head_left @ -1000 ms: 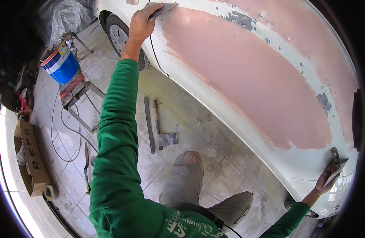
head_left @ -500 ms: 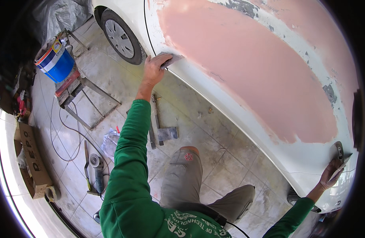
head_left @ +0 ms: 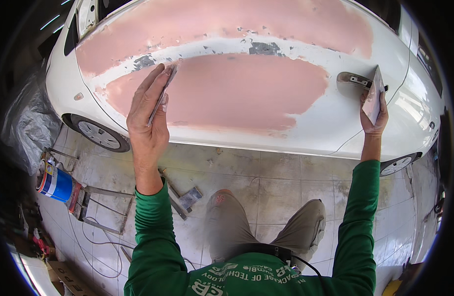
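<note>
Compared with a second ago, the view has swung so the whole white car side (head_left: 306, 123) now fills the far half of the picture, and the left hand (head_left: 149, 114) has shifted from the far left edge of the panel to the left end of the large pink filler patch (head_left: 237, 93). Its fingers are clamped on a thin spreader blade (head_left: 163, 94), held edge-on against the filler. The right hand (head_left: 373, 114) has risen to sit beside the door handle recess (head_left: 353, 80), fingers closed around a flat pinkish board (head_left: 374, 96). The blue tin (head_left: 55, 182) and metal stand (head_left: 96, 207) lie on the tiled floor (head_left: 266, 172) at the near left. The spreader's face is hidden by its angle, the car's ends bend out of sight, and the person's knees are blurred.
</note>
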The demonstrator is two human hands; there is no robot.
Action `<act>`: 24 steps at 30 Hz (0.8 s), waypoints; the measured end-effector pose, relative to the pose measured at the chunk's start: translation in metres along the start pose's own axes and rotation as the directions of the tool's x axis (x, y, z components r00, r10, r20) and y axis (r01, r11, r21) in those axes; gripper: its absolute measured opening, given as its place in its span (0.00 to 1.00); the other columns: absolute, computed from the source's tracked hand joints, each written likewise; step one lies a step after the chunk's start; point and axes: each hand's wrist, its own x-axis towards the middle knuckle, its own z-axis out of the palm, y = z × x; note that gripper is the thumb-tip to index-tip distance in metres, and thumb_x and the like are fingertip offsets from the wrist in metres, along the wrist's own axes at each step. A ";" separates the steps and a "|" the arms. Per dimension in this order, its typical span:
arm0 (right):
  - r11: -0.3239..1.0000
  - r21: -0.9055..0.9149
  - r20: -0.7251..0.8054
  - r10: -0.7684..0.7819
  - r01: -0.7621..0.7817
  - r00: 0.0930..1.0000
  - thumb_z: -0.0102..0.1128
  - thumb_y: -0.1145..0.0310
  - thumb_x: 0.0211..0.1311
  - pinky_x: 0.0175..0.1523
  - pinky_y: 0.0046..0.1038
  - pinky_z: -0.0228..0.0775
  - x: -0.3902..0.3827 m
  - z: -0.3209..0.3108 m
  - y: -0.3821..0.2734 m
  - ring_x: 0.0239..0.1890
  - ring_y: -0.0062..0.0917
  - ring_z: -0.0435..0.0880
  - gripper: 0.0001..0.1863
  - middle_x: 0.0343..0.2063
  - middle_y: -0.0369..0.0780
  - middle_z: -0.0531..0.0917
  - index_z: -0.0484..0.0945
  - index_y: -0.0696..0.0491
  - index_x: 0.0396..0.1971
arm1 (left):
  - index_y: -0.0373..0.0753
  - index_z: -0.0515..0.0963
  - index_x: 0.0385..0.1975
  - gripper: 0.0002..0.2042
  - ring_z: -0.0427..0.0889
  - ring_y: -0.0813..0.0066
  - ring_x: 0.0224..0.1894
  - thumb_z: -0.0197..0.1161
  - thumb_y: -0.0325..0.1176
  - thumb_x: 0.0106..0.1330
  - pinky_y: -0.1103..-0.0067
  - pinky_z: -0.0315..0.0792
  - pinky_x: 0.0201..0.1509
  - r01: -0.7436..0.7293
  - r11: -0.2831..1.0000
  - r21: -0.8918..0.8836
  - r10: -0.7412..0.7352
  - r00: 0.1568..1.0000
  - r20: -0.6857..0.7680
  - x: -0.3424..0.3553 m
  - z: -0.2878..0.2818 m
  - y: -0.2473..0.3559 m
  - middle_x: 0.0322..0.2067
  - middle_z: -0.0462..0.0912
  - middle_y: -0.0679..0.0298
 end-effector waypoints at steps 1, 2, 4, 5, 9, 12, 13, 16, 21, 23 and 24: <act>1.000 0.008 0.002 0.008 -0.009 1.000 0.56 0.63 0.75 0.63 0.33 0.68 -0.001 -0.002 -0.002 0.55 0.32 0.79 0.23 0.55 0.43 0.81 0.71 0.58 0.64 | 0.41 0.79 0.62 0.19 0.75 0.57 0.67 0.53 0.22 0.74 0.68 0.73 0.66 0.043 0.991 -0.129 -0.048 0.998 -0.037 0.000 0.019 0.016 0.61 0.79 0.54; 1.000 0.012 0.013 0.021 -0.021 1.000 0.56 0.64 0.75 0.66 0.33 0.68 0.000 -0.002 -0.005 0.58 0.32 0.79 0.24 0.57 0.43 0.80 0.70 0.58 0.65 | 0.40 0.76 0.64 0.19 0.73 0.57 0.69 0.54 0.24 0.75 0.67 0.72 0.67 0.047 0.993 -0.109 -0.048 0.999 -0.008 -0.001 0.030 0.030 0.61 0.79 0.53; 0.999 -0.032 -0.101 0.007 -0.010 0.995 0.56 0.64 0.75 0.69 0.33 0.67 0.000 -0.003 -0.006 0.61 0.31 0.78 0.25 0.59 0.42 0.80 0.69 0.58 0.66 | 0.38 0.74 0.65 0.19 0.73 0.56 0.69 0.53 0.24 0.75 0.67 0.71 0.68 0.184 0.973 -0.140 -0.182 0.983 0.029 -0.001 0.049 0.055 0.62 0.78 0.50; 0.998 -0.069 -0.124 -0.003 -0.006 0.992 0.57 0.63 0.74 0.69 0.33 0.67 0.001 0.000 -0.006 0.61 0.31 0.78 0.25 0.59 0.42 0.80 0.69 0.58 0.66 | 0.38 0.73 0.66 0.20 0.73 0.56 0.69 0.53 0.24 0.76 0.67 0.70 0.68 0.232 0.944 -0.236 -0.234 0.972 0.018 -0.002 0.056 0.065 0.63 0.77 0.50; 0.991 -0.101 -0.061 0.084 -0.090 0.995 0.55 0.62 0.75 0.68 0.35 0.68 -0.018 0.016 0.004 0.60 0.31 0.79 0.25 0.58 0.43 0.80 0.68 0.58 0.66 | 0.37 0.70 0.69 0.22 0.74 0.56 0.67 0.53 0.23 0.75 0.67 0.69 0.68 0.135 0.876 -0.463 -0.149 0.989 0.005 -0.006 0.086 0.118 0.65 0.74 0.50; 0.981 -0.036 -0.033 0.190 -0.192 0.981 0.54 0.60 0.75 0.66 0.39 0.72 -0.091 0.063 0.059 0.60 0.33 0.80 0.27 0.57 0.45 0.80 0.66 0.58 0.67 | 0.38 0.71 0.67 0.22 0.75 0.55 0.65 0.56 0.23 0.73 0.67 0.70 0.67 0.010 0.873 -0.488 0.053 0.992 0.114 -0.024 0.119 0.165 0.67 0.73 0.51; 0.977 0.028 -0.040 0.211 -0.210 0.977 0.53 0.61 0.75 0.65 0.38 0.72 -0.111 0.067 0.079 0.60 0.33 0.80 0.27 0.59 0.45 0.79 0.66 0.58 0.68 | 0.38 0.73 0.66 0.22 0.76 0.55 0.65 0.57 0.23 0.72 0.67 0.71 0.67 0.016 0.860 -0.510 0.102 0.974 0.202 -0.036 0.132 0.177 0.67 0.73 0.51; 0.919 0.305 -0.064 0.282 -0.251 0.957 0.52 0.64 0.75 0.65 0.34 0.73 -0.158 0.042 0.105 0.61 0.32 0.79 0.27 0.63 0.46 0.76 0.65 0.60 0.68 | 0.48 0.77 0.63 0.25 0.78 0.58 0.61 0.60 0.22 0.64 0.67 0.75 0.62 -0.066 0.995 -0.074 0.097 0.809 0.580 -0.095 0.149 0.152 0.63 0.76 0.60; 0.909 0.331 -0.043 0.282 -0.252 0.959 0.53 0.67 0.74 0.66 0.34 0.72 -0.189 -0.005 0.051 0.62 0.33 0.78 0.28 0.63 0.47 0.76 0.62 0.60 0.70 | 0.52 0.81 0.58 0.27 0.77 0.54 0.55 0.59 0.21 0.57 0.60 0.74 0.58 -0.081 0.891 0.447 -0.053 0.959 0.278 -0.068 0.099 0.080 0.57 0.80 0.67; 0.907 0.332 -0.069 0.298 -0.260 0.952 0.54 0.67 0.74 0.67 0.34 0.72 -0.190 -0.021 0.045 0.63 0.33 0.77 0.29 0.63 0.47 0.75 0.61 0.60 0.70 | 0.52 0.82 0.58 0.26 0.77 0.53 0.55 0.60 0.22 0.59 0.60 0.74 0.56 -0.029 0.841 0.541 0.049 0.998 -0.024 -0.025 0.092 0.057 0.57 0.81 0.66; 0.906 0.335 -0.081 0.301 -0.258 0.950 0.54 0.68 0.74 0.67 0.34 0.71 -0.190 -0.025 0.044 0.64 0.33 0.77 0.29 0.64 0.47 0.75 0.61 0.60 0.71 | 0.52 0.82 0.58 0.25 0.77 0.53 0.55 0.60 0.23 0.60 0.59 0.75 0.56 0.012 0.785 0.619 0.054 0.995 -0.088 -0.009 0.093 0.053 0.57 0.81 0.66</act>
